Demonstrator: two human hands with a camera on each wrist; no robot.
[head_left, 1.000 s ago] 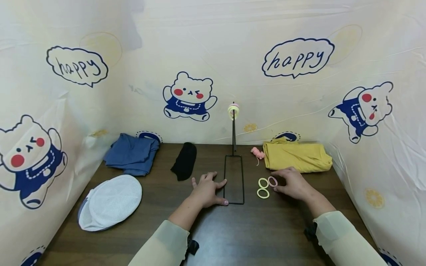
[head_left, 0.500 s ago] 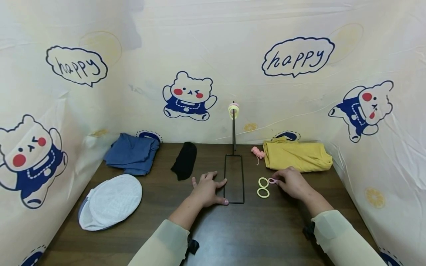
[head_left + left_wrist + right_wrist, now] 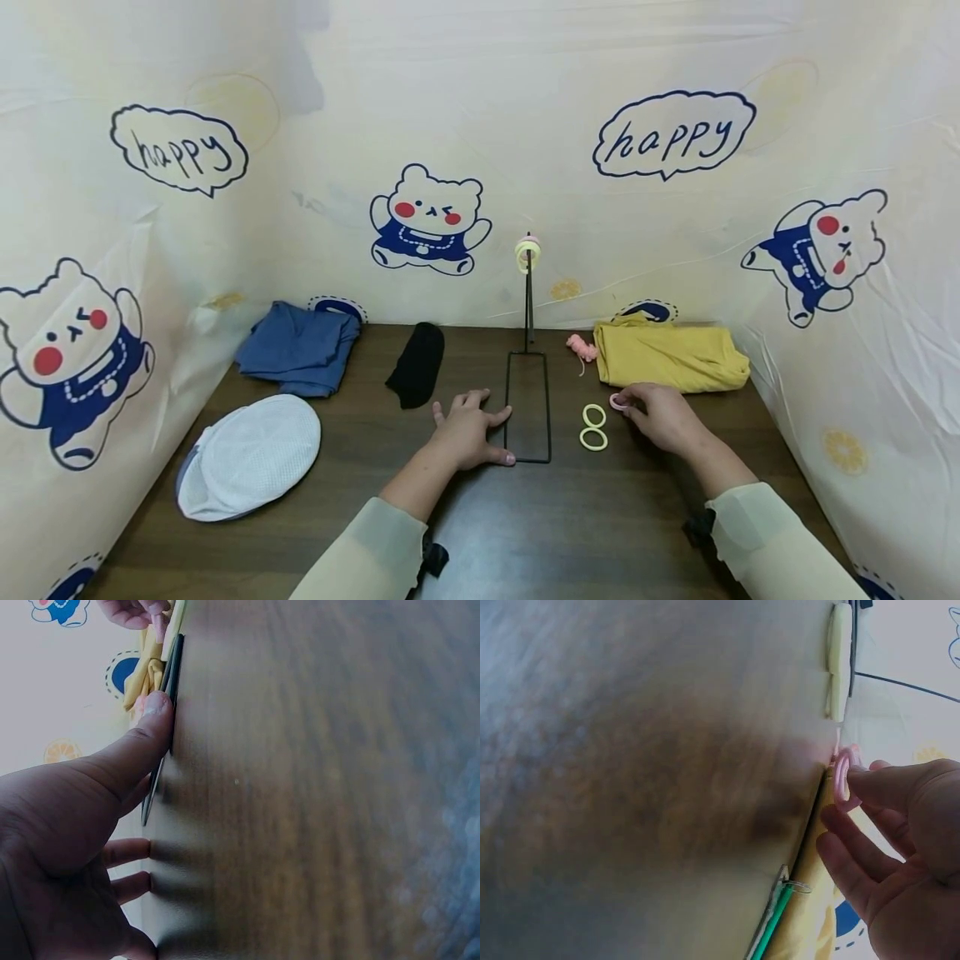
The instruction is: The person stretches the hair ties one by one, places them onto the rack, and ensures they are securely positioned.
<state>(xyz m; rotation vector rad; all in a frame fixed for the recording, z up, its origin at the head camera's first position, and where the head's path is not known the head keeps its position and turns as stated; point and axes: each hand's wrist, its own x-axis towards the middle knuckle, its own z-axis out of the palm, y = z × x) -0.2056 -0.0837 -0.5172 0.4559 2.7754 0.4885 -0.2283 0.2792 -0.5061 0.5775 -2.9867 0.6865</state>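
Right of centre in the head view, the right hand (image 3: 663, 417) pinches a pink hair tie (image 3: 618, 402) just off the tabletop (image 3: 570, 525). Two yellow hair ties (image 3: 594, 427) remain lying beside it. Some ties already hang on the stand (image 3: 528, 350), whose base the flat left hand (image 3: 468, 433) steadies.

White cap (image 3: 250, 454), blue cloth (image 3: 300, 346), black sock (image 3: 416, 363), yellow cloth (image 3: 671, 356).

pink hair tie (image 3: 618, 402), 2 yellow ties (image 3: 593, 426), blk stand (image 3: 527, 400)
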